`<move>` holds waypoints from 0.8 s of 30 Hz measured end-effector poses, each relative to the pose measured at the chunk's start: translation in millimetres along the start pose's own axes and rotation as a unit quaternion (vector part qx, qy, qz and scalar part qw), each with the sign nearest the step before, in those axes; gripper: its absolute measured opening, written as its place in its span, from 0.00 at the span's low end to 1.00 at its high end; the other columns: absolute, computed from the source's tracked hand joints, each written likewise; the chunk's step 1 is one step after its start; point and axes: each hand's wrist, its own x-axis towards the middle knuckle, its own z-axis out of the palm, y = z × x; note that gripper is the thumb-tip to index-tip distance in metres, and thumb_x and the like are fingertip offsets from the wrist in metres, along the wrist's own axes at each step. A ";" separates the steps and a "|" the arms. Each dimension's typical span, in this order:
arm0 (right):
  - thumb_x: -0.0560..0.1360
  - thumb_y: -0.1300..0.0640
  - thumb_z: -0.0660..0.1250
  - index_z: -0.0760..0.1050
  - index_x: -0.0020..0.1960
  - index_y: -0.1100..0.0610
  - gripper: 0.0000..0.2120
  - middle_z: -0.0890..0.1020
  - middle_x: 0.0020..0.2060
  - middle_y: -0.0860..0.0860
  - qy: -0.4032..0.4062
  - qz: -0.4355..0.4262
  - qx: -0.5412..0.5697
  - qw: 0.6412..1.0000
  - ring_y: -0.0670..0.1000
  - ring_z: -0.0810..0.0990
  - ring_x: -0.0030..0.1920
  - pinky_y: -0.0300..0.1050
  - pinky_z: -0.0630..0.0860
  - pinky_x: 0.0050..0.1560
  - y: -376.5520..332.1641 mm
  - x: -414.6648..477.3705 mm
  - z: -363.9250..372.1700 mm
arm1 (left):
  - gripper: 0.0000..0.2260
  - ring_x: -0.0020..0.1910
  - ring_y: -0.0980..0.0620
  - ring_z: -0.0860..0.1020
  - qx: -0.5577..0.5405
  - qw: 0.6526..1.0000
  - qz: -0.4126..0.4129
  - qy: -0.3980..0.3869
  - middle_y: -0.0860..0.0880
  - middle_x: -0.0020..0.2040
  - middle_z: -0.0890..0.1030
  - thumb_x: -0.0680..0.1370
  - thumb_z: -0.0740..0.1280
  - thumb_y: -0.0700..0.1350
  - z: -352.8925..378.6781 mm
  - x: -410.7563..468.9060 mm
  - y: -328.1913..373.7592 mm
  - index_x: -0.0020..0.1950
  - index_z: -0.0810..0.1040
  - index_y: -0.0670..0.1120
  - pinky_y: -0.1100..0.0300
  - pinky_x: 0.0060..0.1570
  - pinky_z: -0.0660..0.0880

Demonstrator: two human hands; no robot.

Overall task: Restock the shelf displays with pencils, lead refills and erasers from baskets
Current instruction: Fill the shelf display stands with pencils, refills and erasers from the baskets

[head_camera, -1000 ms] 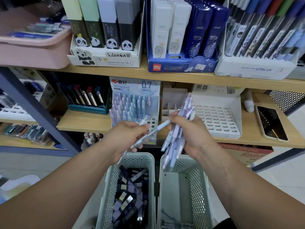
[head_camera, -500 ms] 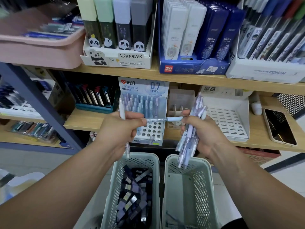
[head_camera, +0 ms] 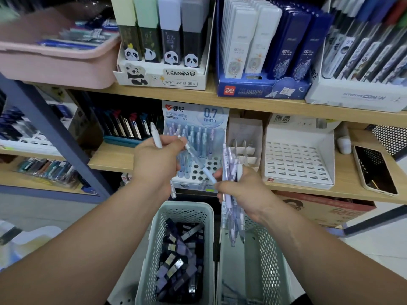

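The left hand (head_camera: pixel 157 165) is closed round a white plastic pencil (head_camera: pixel 156 137), the right hand (head_camera: pixel 243 191) round pale purple pencils (head_camera: pixel 229 161), by the wooden shelf (head_camera: pixel 110 158)'s front edge.

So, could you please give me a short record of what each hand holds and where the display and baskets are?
left hand: grips white pencil, pinches blue pencil
right hand: holds pencil bundle
display: lower shelf, behind hands, front holes unfilled
left basket: dark cases inside
right basket: under pencil bundle
phone: lower shelf, far right
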 end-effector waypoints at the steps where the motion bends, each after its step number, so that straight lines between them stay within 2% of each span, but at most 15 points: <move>1: 0.71 0.71 0.73 0.81 0.47 0.58 0.10 0.85 0.36 0.51 0.005 -0.002 -0.005 1.000 0.50 0.81 0.33 0.46 0.80 0.42 0.7 0.8 1.6 | 0.04 0.25 0.53 0.70 0.010 1.000 0.026 -0.003 0.45 0.42 0.84 0.76 0.74 0.40 2.5 0.3 0.0 0.46 0.80 0.42 0.63 0.24 0.68; 4: 0.71 0.71 0.72 0.81 0.48 0.57 0.10 0.85 0.40 0.52 0.045 -0.002 0.009 0.999 0.50 0.81 0.34 0.50 0.81 0.42 2.1 6.7 1.3 | 0.02 0.31 0.56 0.76 0.077 0.988 0.132 -0.015 0.50 0.40 0.82 0.76 0.74 0.42 7.8 5.3 0.7 0.46 0.81 0.46 0.60 0.31 0.74; 7: 0.71 0.71 0.71 0.81 0.46 0.56 0.11 0.84 0.35 0.53 0.099 -0.008 0.026 0.995 0.50 0.80 0.31 0.47 0.79 0.38 2.4 11.5 -2.7 | 0.04 0.36 0.59 0.78 0.173 0.963 0.203 -0.031 0.56 0.40 0.81 0.77 0.73 0.44 8.3 12.3 0.4 0.44 0.81 0.52 0.62 0.37 0.75; 10: 0.72 0.72 0.70 0.80 0.45 0.57 0.10 0.82 0.30 0.49 0.124 -0.018 0.037 0.991 0.47 0.78 0.29 0.39 0.77 0.32 1.5 13.0 -5.6 | 0.05 0.39 0.60 0.80 0.252 0.936 0.240 -0.047 0.58 0.41 0.82 0.78 0.72 0.44 10.0 15.7 -2.0 0.44 0.81 0.54 0.65 0.38 0.77; 15: 0.72 0.71 0.69 0.81 0.47 0.58 0.11 0.81 0.31 0.50 0.129 -0.011 0.037 0.991 0.45 0.78 0.28 0.37 0.76 0.30 2.1 17.4 -11.3 | 0.03 0.41 0.61 0.80 0.294 0.918 0.257 -0.062 0.60 0.42 0.82 0.77 0.72 0.44 15.9 20.0 -7.8 0.46 0.82 0.53 0.64 0.41 0.77; 20: 0.72 0.70 0.69 0.81 0.50 0.58 0.11 0.82 0.35 0.52 0.129 -0.002 0.029 0.991 0.43 0.78 0.27 0.36 0.77 0.30 2.9 20.4 -16.9 | 0.01 0.43 0.57 0.81 0.350 0.889 0.289 -0.062 0.59 0.40 0.81 0.77 0.73 0.44 17.2 23.8 -9.4 0.47 0.84 0.49 0.61 0.44 0.78; 24: 0.72 0.69 0.71 0.81 0.48 0.56 0.10 0.83 0.37 0.51 0.116 -0.006 0.010 0.993 0.41 0.79 0.29 0.34 0.76 0.31 5.1 22.2 -18.5 | 0.04 0.40 0.47 0.81 0.417 0.838 0.347 -0.058 0.49 0.39 0.83 0.77 0.72 0.44 16.3 28.0 -12.5 0.44 0.84 0.45 0.51 0.42 0.78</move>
